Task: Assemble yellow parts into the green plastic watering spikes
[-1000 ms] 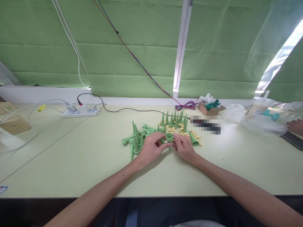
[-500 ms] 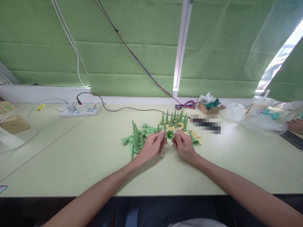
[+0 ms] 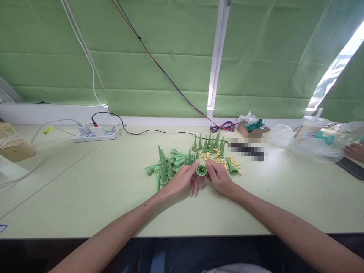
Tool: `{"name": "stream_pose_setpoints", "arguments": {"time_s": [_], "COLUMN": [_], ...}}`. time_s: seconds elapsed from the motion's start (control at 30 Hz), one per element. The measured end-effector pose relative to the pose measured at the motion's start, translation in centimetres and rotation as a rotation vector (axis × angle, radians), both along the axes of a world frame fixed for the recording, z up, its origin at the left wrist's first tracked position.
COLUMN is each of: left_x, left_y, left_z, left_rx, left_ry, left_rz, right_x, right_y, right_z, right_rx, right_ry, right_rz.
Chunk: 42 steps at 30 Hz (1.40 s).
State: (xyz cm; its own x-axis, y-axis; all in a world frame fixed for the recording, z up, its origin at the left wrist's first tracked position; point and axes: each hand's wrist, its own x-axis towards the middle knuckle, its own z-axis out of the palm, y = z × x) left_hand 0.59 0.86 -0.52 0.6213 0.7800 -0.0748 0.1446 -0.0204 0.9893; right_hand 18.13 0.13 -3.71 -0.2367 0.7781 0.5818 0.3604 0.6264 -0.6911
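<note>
A hollow green plastic watering spike (image 3: 201, 170) is between my hands, its round open end facing me. My left hand (image 3: 186, 176) grips its left side with thumb and fingers. Pinched fingers of my right hand (image 3: 218, 175) press at the right edge of the rim. A small pale piece seems to sit inside the opening; its details are too small to tell. Left of my hands lies a pile of green watering spikes (image 3: 163, 178), some upright. More upright spikes (image 3: 205, 146) stand behind, amid small yellow plastic pieces (image 3: 205, 156). One spike (image 3: 232, 167) lies to the right.
A white power strip (image 3: 96, 134) with plugs sits at the back left, its black cable crossing the table. At the back right are a small cardboard box (image 3: 253, 132), plastic bags (image 3: 281, 135) and a drink cup (image 3: 308, 129). Another person's hand (image 3: 354, 151) rests beside a dark phone (image 3: 351, 168).
The held spike has moved slightly down and left with both hands, and its open end has tilted a little. The pieces on the table look unchanged.
</note>
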Motion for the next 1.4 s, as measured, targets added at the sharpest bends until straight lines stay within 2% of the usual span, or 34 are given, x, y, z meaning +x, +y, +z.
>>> {"name": "stream_pose_setpoints", "arguments": {"time_s": [0.23,0.53,0.87,1.4], "left_x": [-0.28,-0.61,-0.71,-0.63], "left_y": [0.14,0.04,-0.03,-0.30], "left_z": [-0.13,0.07,-0.01,0.19], "left_rx": [0.049,0.222,0.280,0.469], "left_ry": [-0.004,0.013,0.040,0.100], "left_rz": [0.024,0.118,0.110,0.127], "right_x": [0.11,0.10,0.14,0.02], "right_y": [-0.03,-0.10,0.10,0.14], "right_z": [0.12,-0.19,-0.39,-0.37], "right_rx": [-0.016,-0.024,-0.035,-0.018], "right_ry": [0.003,-0.024,-0.013,0.021], "right_rz": [0.049,0.037,0.034,0.010]}}
